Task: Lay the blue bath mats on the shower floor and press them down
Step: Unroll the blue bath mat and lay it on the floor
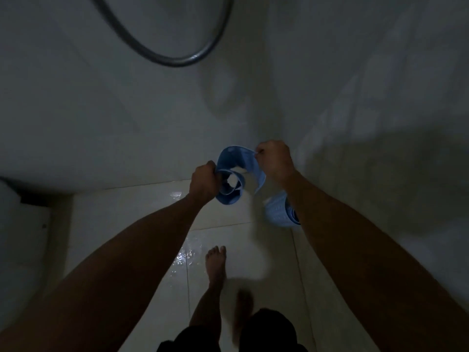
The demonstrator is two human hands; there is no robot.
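I hold a rolled blue bath mat [237, 171] in the air over the wet white tiled shower floor [142, 224]. My left hand [204, 182] grips the coiled part of the roll. Up by the wall corner, my right hand [275, 158] pinches the mat's loose upper edge, so a curved strip is pulled out between the two hands. A second blue mat [276, 209], textured and rolled, lies on the floor against the right wall, partly hidden behind my right forearm.
A grey shower hose [175, 60] loops down the back wall. White walls close in at the back and right. My bare feet [215, 260] stand on the wet tiles below. A white fixture [17, 237] sits at the left edge.
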